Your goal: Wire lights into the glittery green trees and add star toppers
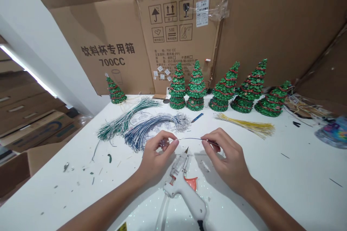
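Note:
Stretched between my two hands is a thin dark blue wire (191, 138), slightly bowed. My left hand (157, 153) pinches its left end between thumb and forefinger; a small pale thing shows by the curled fingers, too small to name. The other end is pinched by my right hand (226, 155). A white hot glue gun (187, 195) with an orange-red trigger lies on the table below the wire, its nozzle pointing away from me. Just beyond my left hand lies a bundle of blue and white wires (151, 126).
Green-and-white wires (127, 119) lie back left, yellow wires (249, 125) back right. Several small green Christmas trees (196, 88) with red garlands stand along the cardboard wall (176, 39). A blue cutter (197, 117) lies mid-table. Scraps dot the white table (292, 187).

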`<state>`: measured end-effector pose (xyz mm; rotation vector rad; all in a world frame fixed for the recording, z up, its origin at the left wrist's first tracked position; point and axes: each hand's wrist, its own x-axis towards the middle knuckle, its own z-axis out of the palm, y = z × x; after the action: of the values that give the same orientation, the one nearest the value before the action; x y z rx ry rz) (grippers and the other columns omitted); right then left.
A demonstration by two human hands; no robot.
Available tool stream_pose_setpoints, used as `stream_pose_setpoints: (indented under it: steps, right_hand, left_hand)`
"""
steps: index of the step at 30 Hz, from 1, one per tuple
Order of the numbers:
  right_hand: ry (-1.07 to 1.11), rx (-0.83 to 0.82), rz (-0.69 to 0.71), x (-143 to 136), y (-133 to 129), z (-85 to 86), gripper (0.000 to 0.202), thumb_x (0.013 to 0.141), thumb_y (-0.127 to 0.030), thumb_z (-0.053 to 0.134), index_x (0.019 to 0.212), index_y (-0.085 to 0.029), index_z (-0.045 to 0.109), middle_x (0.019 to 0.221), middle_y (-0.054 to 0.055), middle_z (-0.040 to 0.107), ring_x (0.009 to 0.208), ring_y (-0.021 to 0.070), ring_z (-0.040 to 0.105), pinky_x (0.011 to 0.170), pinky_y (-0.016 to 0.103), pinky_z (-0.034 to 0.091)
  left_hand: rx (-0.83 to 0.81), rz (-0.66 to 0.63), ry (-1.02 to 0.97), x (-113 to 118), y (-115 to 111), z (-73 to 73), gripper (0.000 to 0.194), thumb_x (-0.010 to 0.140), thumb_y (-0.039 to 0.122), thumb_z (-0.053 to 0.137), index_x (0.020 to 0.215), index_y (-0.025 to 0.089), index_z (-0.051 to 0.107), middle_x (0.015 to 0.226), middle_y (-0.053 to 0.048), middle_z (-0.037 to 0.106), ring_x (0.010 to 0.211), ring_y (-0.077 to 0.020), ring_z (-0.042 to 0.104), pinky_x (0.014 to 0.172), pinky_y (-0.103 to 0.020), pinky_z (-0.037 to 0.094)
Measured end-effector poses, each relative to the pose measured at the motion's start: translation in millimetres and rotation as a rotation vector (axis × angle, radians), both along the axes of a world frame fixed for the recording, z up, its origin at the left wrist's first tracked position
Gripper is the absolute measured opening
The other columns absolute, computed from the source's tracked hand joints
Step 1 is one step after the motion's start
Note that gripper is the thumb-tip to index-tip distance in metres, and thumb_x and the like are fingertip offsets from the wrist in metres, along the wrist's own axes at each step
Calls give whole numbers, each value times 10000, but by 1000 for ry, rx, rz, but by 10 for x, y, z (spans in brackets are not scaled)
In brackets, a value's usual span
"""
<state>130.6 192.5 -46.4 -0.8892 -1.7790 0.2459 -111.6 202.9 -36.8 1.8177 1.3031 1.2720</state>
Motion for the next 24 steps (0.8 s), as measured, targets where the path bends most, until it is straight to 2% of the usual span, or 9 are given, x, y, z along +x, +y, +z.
stream_pose_setpoints:
  steps: [24]
  right_hand:
    - [3, -1, -7, 0, 0, -11, 186, 1077, -52, 615, 1098, -222, 688, 904, 2, 622, 727, 151, 512, 657, 322, 435]
  left_hand:
    - [-19, -26, -17, -3, -3, -4, 204, 1014, 410, 696, 919, 231, 727, 736, 28, 646, 637, -142, 523, 654, -304, 408]
